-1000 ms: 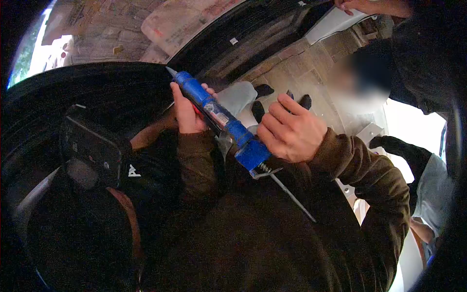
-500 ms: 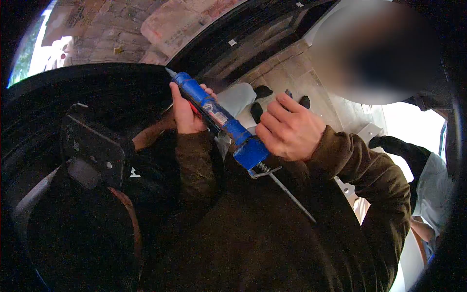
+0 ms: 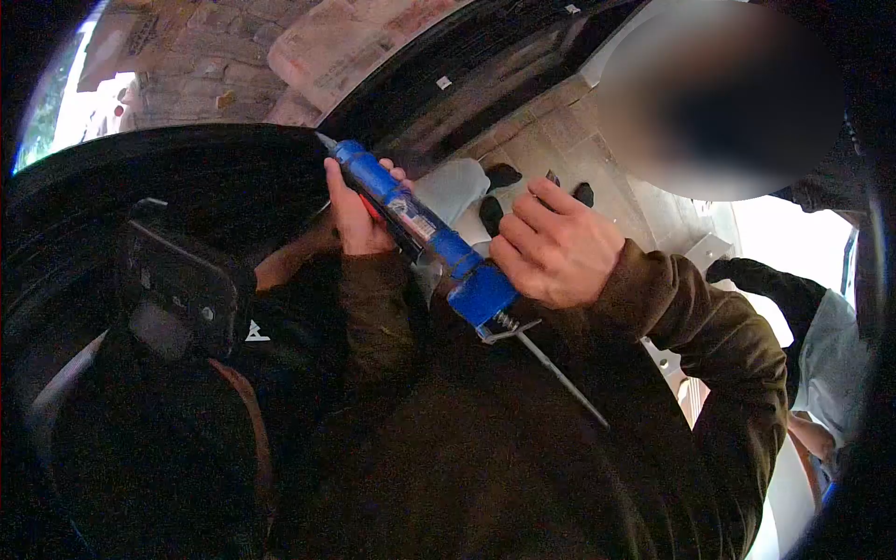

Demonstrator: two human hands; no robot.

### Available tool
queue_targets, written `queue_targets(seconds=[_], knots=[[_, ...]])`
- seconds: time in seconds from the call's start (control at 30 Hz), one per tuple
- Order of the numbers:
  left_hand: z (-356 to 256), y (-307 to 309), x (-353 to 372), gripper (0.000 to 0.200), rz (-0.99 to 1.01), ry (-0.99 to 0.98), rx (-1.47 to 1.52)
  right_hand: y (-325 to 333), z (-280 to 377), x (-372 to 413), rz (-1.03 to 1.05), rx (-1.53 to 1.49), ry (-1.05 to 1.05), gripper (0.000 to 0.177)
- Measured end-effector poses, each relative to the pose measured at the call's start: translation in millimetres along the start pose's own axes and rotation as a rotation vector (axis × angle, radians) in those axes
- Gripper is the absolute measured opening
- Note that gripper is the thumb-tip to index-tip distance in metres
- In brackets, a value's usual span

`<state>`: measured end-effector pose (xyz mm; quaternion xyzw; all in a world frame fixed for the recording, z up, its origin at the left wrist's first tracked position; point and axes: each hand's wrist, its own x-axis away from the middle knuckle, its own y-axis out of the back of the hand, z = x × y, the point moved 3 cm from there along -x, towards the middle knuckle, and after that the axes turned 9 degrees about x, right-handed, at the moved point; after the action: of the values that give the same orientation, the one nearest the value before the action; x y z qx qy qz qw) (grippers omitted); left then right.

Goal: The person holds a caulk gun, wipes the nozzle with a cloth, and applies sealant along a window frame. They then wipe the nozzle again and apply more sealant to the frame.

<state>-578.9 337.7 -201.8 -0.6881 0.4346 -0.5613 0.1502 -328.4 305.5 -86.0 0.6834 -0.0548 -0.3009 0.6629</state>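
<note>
A blue caulking gun (image 3: 455,250) lies diagonally before me, its grey nozzle (image 3: 326,141) toward the upper left and its metal plunger rod (image 3: 565,381) toward the lower right. A cartridge with a printed label sits in the worn barrel. My left hand (image 3: 357,219) is closed around the barrel near the nozzle end, thumb along one side and fingertips showing on the other. Something red shows in its palm. At the rear of the gun, my right hand (image 3: 557,245) is closed with curled fingers; the handle there is hidden behind it.
Close on my left is a person wearing a black head-mounted device (image 3: 182,280). Another person stands at the upper right, blurred. A long black frame (image 3: 448,89) runs behind the nozzle. Paving (image 3: 201,70) lies beyond it. Dark shoes (image 3: 492,215) rest on the tiled floor (image 3: 597,159).
</note>
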Motion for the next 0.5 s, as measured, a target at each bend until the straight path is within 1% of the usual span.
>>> queue_targets(seconds=[0.03, 0.13, 0.23, 0.33, 0.5], knots=[[0.0, 0.9, -0.9, 0.07, -0.011, -0.011, 0.019, 0.2, -0.6, 0.1, -0.001, -0.004, 0.003, 0.015], [-2.1, 4.7, -0.8, 0.07, 0.091, 0.008, -0.039, 0.2, 0.0, -0.8, 0.0, 0.013, 0.008, 0.016], [-1.6, 3.4, -2.4, 0.07, 0.01, -0.003, -0.015, 1.1, 0.2, -0.7, 0.007, 0.019, 0.01, 0.017], [-0.5, 1.8, -0.6, 0.071, -0.02, -0.003, -0.017, -0.9, -0.1, 0.7, 0.0, 0.016, 0.016, 0.016], [0.3, -1.0, 1.5, 0.072, 0.008, 0.047, -0.013, -1.3, 0.4, -0.4, 0.015, -0.001, 0.015, 0.016]])
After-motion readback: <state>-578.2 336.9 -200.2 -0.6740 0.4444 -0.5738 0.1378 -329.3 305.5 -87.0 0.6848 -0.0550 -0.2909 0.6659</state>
